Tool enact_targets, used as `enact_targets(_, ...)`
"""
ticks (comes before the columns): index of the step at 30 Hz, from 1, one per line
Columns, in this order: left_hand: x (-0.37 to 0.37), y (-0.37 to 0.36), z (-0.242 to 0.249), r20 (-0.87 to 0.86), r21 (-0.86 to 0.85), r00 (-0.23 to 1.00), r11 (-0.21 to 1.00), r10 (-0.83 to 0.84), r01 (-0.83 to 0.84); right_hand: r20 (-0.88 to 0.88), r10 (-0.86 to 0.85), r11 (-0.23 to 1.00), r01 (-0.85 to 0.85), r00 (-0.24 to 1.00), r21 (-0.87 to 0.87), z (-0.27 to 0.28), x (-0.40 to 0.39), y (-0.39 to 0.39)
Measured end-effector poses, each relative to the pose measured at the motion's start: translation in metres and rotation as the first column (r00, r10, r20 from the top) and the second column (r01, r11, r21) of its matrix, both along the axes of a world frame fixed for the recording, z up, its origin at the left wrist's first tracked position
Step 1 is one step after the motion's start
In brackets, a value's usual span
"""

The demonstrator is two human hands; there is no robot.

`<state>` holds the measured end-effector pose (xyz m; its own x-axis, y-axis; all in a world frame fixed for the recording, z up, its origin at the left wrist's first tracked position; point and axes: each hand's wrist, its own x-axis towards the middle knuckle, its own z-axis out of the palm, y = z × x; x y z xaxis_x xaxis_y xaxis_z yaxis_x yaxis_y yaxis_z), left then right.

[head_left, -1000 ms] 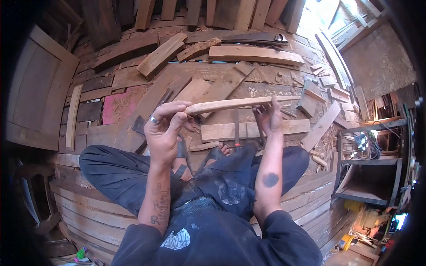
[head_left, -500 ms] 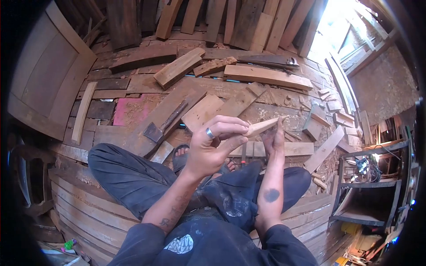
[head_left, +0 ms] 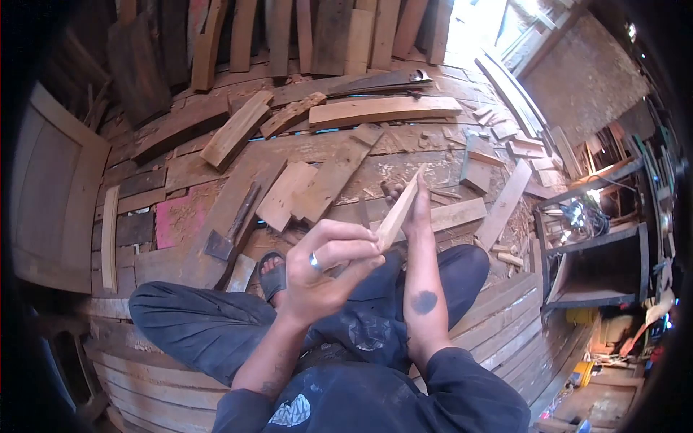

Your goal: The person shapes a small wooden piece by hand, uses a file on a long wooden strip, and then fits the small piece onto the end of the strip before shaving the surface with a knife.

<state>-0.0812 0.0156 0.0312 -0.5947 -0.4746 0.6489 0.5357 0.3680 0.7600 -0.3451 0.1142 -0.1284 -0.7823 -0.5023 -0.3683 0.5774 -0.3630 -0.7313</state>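
Note:
A pale piece of wood (head_left: 401, 211) with a pointed far end slants up between my hands, above my lap. My left hand (head_left: 332, 263), with a ring on one finger, pinches its near end between thumb and fingers. The far part of the wood lies along my right hand (head_left: 413, 206), the thumb side near the tip and the curled fingers showing past its other side. Part of the right hand's grip is hidden behind the wood. Left of my hands, a hatchet (head_left: 221, 245) with a dark handle rests on a wide board (head_left: 191, 252).
A handsaw (head_left: 379, 81) lies across planks beyond a long timber (head_left: 382, 112). Offcuts and shavings litter the floor. Boards (head_left: 281, 36) lean along the back. At right stands a dark open shelf (head_left: 595, 270); at left, a door-like panel (head_left: 54, 195).
The wood has turned from nearly level to steeply slanted, its near end lowered and far tip raised. Both hands moved with it. My view has shifted to the right.

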Motion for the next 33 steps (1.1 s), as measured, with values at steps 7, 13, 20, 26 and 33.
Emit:
enact_targets(7,0.005,0.007,-0.003,0.006,0.009,0.998,0.998,0.061,-0.061,0.034,-0.025,1.000,0.025,0.999,-0.009,-0.015,-0.008,0.002)
enact_targets(13,0.017,0.012,-0.008,0.086,0.150,0.996,0.988,0.011,-0.024,0.052,-0.072,0.997,0.073,0.996,-0.031,-0.051,-0.031,0.007)
enact_targets(20,0.013,0.001,-0.010,0.071,0.021,0.997,0.999,0.042,-0.044,-0.044,-0.213,0.977,0.214,0.976,0.018,-0.038,-0.023,0.008)
enact_targets(26,0.005,0.007,-0.011,0.058,-0.037,0.995,0.996,-0.078,0.080,0.037,-0.165,0.986,0.166,0.986,-0.028,-0.052,-0.037,0.020)
enact_targets(33,0.012,0.019,-0.009,0.147,0.275,0.961,0.943,-0.232,0.186,0.026,-0.289,0.957,0.289,0.957,0.013,-0.035,-0.028,0.010)
